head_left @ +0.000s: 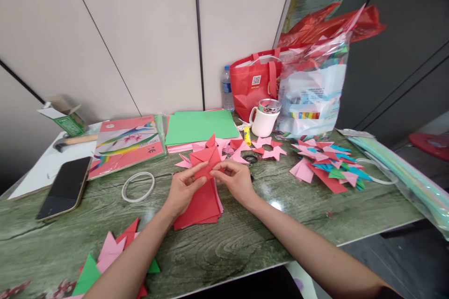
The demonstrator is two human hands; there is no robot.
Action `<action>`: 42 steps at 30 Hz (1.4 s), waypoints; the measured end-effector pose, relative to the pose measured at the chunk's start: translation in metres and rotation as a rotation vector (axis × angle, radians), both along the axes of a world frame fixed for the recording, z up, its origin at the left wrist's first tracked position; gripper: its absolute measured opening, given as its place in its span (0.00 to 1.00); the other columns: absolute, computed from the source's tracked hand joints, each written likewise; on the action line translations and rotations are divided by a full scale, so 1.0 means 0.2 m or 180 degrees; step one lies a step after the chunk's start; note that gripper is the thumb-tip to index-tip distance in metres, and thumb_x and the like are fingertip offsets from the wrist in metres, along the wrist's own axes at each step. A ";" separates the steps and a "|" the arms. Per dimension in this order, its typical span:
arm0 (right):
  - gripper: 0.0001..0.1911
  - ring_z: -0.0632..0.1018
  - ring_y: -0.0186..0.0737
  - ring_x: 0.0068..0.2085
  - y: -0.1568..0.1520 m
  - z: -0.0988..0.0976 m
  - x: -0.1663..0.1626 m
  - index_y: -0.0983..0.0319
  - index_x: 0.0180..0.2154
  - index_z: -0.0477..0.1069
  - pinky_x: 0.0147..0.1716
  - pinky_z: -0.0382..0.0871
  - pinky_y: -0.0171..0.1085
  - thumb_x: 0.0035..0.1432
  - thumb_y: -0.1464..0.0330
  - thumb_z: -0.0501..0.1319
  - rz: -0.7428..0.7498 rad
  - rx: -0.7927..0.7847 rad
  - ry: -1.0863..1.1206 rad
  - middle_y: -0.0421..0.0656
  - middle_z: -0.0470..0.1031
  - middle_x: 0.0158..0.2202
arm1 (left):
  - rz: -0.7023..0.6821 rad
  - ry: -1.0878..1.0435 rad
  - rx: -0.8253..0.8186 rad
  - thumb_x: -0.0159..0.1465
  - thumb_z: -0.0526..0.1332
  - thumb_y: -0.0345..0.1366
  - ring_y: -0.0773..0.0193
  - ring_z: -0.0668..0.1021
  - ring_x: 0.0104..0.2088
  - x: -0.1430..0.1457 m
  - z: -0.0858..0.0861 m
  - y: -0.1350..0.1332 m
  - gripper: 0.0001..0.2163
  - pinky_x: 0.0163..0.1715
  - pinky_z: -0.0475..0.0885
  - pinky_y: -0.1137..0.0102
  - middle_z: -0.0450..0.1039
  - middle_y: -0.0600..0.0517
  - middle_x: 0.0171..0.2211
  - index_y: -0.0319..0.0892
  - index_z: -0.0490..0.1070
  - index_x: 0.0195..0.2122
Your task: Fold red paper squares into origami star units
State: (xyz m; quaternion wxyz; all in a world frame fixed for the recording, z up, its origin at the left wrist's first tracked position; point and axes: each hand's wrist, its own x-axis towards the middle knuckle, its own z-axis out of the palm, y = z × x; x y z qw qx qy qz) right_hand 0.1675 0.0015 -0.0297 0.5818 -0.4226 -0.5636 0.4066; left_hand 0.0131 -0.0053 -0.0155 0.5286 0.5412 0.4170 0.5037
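From here I see the left hand (pixel 184 191) and right hand (pixel 235 181) pinching a creased red origami sheet (pixel 203 155), equally close to it. It extends away from them toward the far edge of the table (pixel 228 254), over a red paper stack (pixel 201 206) lying lengthwise that way.

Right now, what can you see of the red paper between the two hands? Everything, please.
The red paper looks matte, thin and folded, with slanting creases like an envelope flap. It is held over the far end of the paper stack; whether they touch is unclear. The left hand and right hand both hold it, partly hiding its near edge.
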 end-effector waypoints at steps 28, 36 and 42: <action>0.11 0.80 0.45 0.30 0.02 0.01 0.05 0.61 0.32 0.76 0.38 0.74 0.46 0.43 0.64 0.67 0.0750 -0.0652 0.0830 0.41 0.78 0.27 | 0.0198 -0.0629 -0.0172 0.44 0.69 0.29 0.74 0.64 0.21 -0.02 -0.02 0.04 0.25 0.23 0.64 0.77 0.65 0.57 0.21 0.41 0.73 0.46; 0.10 0.77 0.39 0.35 0.03 0.00 0.04 0.60 0.33 0.75 0.38 0.73 0.41 0.46 0.65 0.63 0.0629 -0.0370 0.0621 0.42 0.76 0.35 | 0.0042 -0.0427 -0.0208 0.47 0.68 0.32 0.70 0.70 0.25 -0.03 -0.03 0.04 0.27 0.27 0.68 0.75 0.69 0.55 0.22 0.40 0.69 0.50; 0.13 0.75 0.39 0.37 0.03 -0.02 0.04 0.61 0.36 0.73 0.36 0.70 0.37 0.44 0.68 0.65 0.0527 -0.0275 0.0351 0.43 0.74 0.37 | -0.0373 -0.0546 -0.0245 0.50 0.67 0.32 0.61 0.76 0.39 -0.01 0.01 0.02 0.33 0.38 0.71 0.70 0.74 0.46 0.42 0.44 0.58 0.58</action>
